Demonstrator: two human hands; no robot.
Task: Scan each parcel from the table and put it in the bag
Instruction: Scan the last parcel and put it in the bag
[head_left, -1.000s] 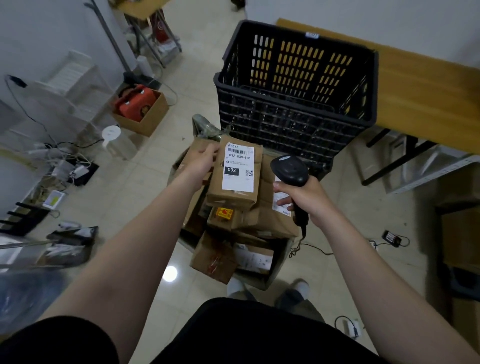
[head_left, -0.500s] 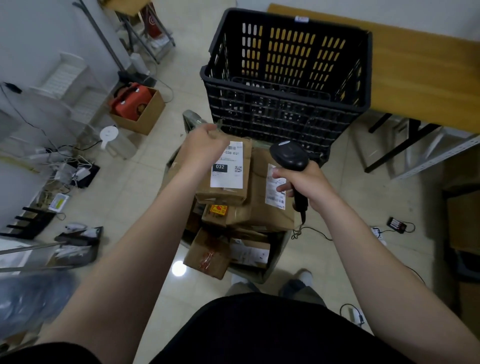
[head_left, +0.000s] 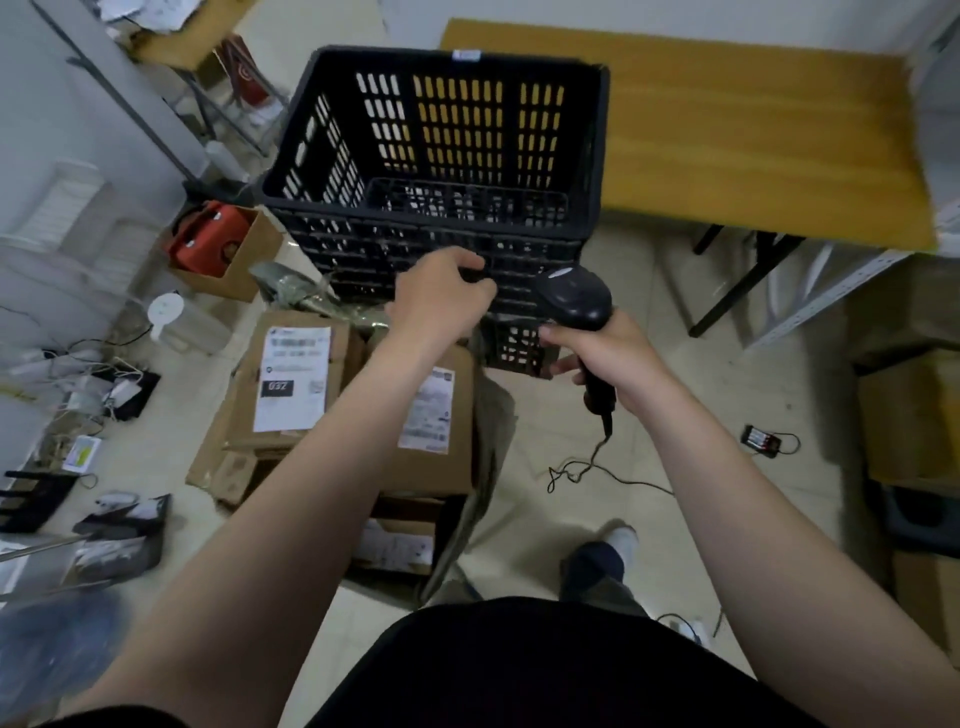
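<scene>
Parcel 032 (head_left: 291, 382) lies label-up on the boxes in the floor bag (head_left: 493, 410); the left hand (head_left: 441, 299) curls onto the black basket's (head_left: 322, 156) near wall, probably to pull it closer, while the right hand (head_left: 610, 358) grips the scanner (head_left: 574, 299), kept ready.

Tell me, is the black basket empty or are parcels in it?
Empty, as far as the view shows: the black basket shows only its slotted walls and grid floor, and nothing lies inside.

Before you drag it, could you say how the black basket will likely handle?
The black basket looks empty with slotted walls, so probably light. Its moulded plastic should stay stiff. Pulled by the near wall, where the left hand grips, it may tip.
</scene>
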